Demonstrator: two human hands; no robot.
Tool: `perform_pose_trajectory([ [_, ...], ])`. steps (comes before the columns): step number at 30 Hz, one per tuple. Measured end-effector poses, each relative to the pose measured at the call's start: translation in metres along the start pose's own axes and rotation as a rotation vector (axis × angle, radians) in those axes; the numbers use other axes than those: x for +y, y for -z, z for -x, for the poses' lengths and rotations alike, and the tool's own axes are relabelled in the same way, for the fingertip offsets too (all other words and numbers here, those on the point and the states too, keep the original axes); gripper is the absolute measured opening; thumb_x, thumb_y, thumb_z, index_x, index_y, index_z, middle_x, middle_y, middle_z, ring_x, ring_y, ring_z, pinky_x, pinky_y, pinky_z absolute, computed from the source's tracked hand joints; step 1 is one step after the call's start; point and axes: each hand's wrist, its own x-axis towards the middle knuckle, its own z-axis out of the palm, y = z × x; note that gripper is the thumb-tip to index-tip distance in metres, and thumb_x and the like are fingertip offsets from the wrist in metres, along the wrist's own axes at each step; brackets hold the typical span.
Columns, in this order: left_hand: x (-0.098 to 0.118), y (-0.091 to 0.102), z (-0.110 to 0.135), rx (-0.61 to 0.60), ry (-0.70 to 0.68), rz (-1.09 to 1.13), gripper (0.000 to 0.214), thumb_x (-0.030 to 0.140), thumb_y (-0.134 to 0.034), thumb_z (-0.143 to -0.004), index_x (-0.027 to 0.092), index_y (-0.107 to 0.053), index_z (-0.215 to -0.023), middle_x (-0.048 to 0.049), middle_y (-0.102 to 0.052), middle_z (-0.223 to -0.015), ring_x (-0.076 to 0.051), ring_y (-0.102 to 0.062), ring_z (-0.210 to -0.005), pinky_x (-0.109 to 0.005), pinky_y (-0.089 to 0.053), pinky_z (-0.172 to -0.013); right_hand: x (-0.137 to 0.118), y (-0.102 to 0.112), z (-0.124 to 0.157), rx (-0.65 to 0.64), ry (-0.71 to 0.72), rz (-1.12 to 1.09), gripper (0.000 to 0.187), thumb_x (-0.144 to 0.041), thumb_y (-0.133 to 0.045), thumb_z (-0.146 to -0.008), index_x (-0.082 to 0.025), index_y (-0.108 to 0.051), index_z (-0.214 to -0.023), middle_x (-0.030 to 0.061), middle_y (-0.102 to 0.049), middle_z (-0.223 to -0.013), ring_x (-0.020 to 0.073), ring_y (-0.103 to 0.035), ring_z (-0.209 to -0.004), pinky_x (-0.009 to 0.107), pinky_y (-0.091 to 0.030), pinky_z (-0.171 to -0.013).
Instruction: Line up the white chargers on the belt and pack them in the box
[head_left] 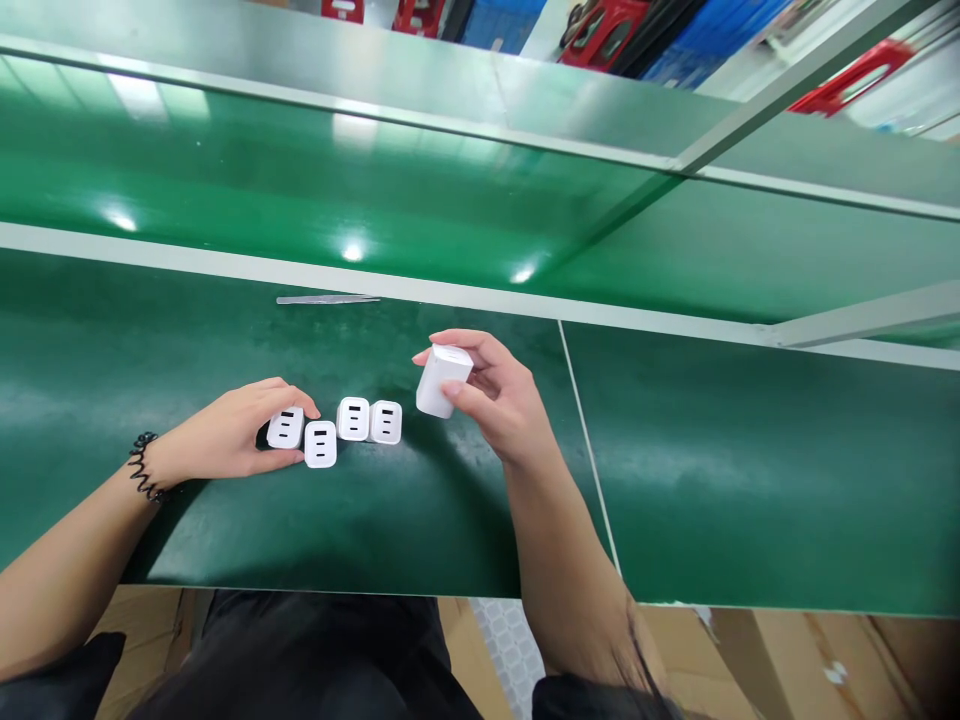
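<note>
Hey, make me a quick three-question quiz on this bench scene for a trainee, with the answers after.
1. How many white blocks sit on the green table with slotted faces up?
2. True or false: the right hand is empty.
3. Which lies on the table, near the pale rail? A) black coiled band; B) slim metal tool; C) cardboard box.

Key:
1. Four.
2. False; it holds another white block.
3. B.

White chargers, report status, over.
Right hand holding one charger, raised. Left hand at left end of four standing chargers, ports up. Tweezers farther back, out of the way.
</note>
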Motion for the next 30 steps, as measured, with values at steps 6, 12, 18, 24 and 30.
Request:
perform_pose_trajectory([
  [6, 0.0, 0.0, 0.0, -0.001, 0.007, 0.011, 0.032, 0.041, -0.06, -0.09, 0.025, -0.056, -0.118, -0.0039, -0.064, -0.117, -0.021, -0.059, -0.105, -0.033, -0.048, -0.088, 0.002, 0.0, -0.002, 0.024, -0.022, 0.015, 0.037, -0.038, -0.069, -0.077, -0.024, -0.059, -0.11, 0.0048, -0.073, -0.101, 0.019, -0.065, -0.085, 0.032, -0.05, -0.066],
  [12, 0.001, 0.001, -0.001, -0.006, -0.008, 0.008, 0.031, 0.04, -0.059, -0.09, 0.024, -0.056, -0.117, -0.0048, -0.064, -0.116, -0.022, -0.059, -0.105, -0.034, -0.048, -0.088, 0.004, 0.0, -0.002, 0.022, -0.028, 0.03, 0.035, -0.038, -0.068, -0.078, -0.025, -0.059, -0.109, 0.0042, -0.071, -0.099, 0.018, -0.063, -0.082, 0.032, -0.05, -0.066],
  [18, 0.002, -0.004, -0.001, 0.019, -0.047, -0.01, 0.057, 0.049, -0.072, -0.081, 0.024, -0.049, -0.127, -0.0077, -0.06, -0.128, -0.026, -0.055, -0.114, -0.04, -0.046, -0.095, 0.004, 0.0, -0.001, 0.018, -0.016, 0.085, 0.035, -0.037, -0.067, -0.081, -0.024, -0.058, -0.111, 0.0044, -0.071, -0.101, 0.0184, -0.064, -0.084, 0.034, -0.052, -0.072],
  [24, 0.01, -0.012, -0.006, 0.088, -0.027, 0.021, 0.054, 0.052, -0.072, -0.08, 0.023, -0.051, -0.121, -0.0067, -0.064, -0.121, -0.025, -0.06, -0.104, -0.038, -0.046, -0.089, 0.018, -0.003, -0.006, 0.063, 0.076, 0.444, 0.04, -0.028, -0.066, -0.08, -0.025, -0.054, -0.118, 0.0056, -0.067, -0.118, 0.0235, -0.064, -0.102, 0.042, -0.051, -0.088],
  [30, 0.013, -0.009, -0.008, 0.089, -0.029, 0.026, 0.041, 0.049, -0.066, -0.085, 0.022, -0.055, -0.114, -0.0036, -0.068, -0.11, -0.021, -0.062, -0.091, -0.032, -0.046, -0.08, 0.02, -0.011, -0.005, 0.03, 0.303, 0.677, 0.04, -0.023, -0.056, -0.087, -0.024, -0.052, -0.127, 0.0104, -0.064, -0.126, 0.0277, -0.06, -0.116, 0.047, -0.049, -0.099],
])
